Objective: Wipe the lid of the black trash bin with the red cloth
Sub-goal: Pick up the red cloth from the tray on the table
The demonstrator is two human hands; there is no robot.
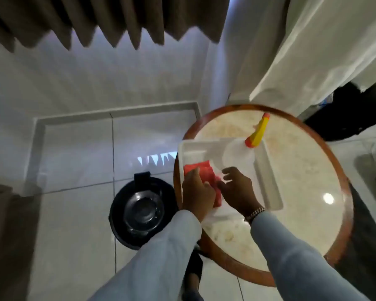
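The red cloth (pixel 206 173) lies folded in the left part of a white tray (pixel 267 177) on a round table. My left hand (pixel 197 193) rests on the cloth's near left side, fingers curled over it. My right hand (pixel 237 189) hovers just to the right of the cloth with fingers spread, touching its edge at most. The black trash bin (pixel 139 210) stands on the floor left of the table, its glossy round lid facing up, partly hidden by my left sleeve.
A clear spray bottle with a yellow and red nozzle (pixel 256 135) lies in the tray's far part. The round marble-topped table (pixel 302 192) has a brown wooden rim. White tiled floor lies around the bin, curtains hang at the back, and white fabric drapes at the right.
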